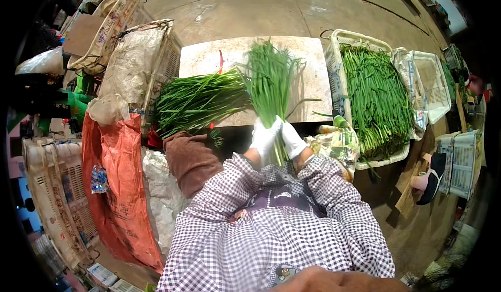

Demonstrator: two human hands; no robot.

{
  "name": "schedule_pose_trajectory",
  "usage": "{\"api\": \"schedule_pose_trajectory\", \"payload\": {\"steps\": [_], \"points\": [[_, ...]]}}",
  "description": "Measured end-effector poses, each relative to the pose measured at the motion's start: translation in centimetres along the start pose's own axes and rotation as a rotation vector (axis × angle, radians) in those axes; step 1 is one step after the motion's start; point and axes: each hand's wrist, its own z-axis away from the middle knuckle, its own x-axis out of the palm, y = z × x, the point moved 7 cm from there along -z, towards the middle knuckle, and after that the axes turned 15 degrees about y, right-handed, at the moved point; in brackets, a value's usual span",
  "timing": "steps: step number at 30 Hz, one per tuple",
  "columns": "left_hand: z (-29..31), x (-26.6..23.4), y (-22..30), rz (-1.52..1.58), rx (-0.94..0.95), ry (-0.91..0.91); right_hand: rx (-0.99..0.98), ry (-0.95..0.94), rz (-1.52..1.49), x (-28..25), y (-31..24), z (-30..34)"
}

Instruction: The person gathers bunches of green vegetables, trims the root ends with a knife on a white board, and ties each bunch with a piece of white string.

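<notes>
The step in hand appeared to be gathering and evening up a bunch of long green stems (269, 80), which stood out from the person's body over the near edge of the pale bench (312, 65). The white-gloved left hand (265, 136) was clamped on the stems from one side, and the gloved right hand (293, 139) closed on them from the other, the two side by side near the butt ends. The leafy tops fanned out and were a little blurred; whether they touched the bench could not be told. A loose pile of greens (201, 100) lay on the left of the bench, beside a red strip (221, 61), and a white crate (337, 75) of greens stood at the right. The next move seemed to call for a firm but gentle two-handed hold, keeping the butts level without crushing the leaves.
</notes>
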Motion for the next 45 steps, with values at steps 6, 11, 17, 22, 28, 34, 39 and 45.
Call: {"api": "schedule_pose_trajectory", "payload": {"steps": [6,11,17,22,28,34,39,45], "points": [[0.7,1.6,-2.5,-0.04,-0.19,-0.238,0.174,0.188,-0.085,-3.8,3.7,0.3],[6.9,4.9,-4.8,-0.178,-0.188,-0.562,0.222,0.357,-0.387,-8.7,6.0,7.0],[10.5,3.7,-1.9,-0.059,-0.075,-0.623,-0.093,0.248,-0.423,-8.9,5.2,9.5],[10.1,2.9,6.8,0.064,0.218,-0.499,-0.296,0.218,-0.431,-3.1,-2.5,10.7],[2.7,7.4,14.2,-0.03,0.674,-0.537,-0.834,0.236,0.062,-1.9,-14.0,5.0],[-15.1,15.2,-0.5,-0.288,0.787,-0.644,-0.765,0.242,0.319,-3.0,-16.3,-3.2],[-13.6,15.4,3.7,0.076,0.355,-0.474,-0.677,0.229,0.506,-4.3,-16.7,-5.4],[-11.0,13.7,3.4,0.178,-0.238,-0.871,-0.291,0.118,0.804,-4.9,-17.6,-8.1]]}}
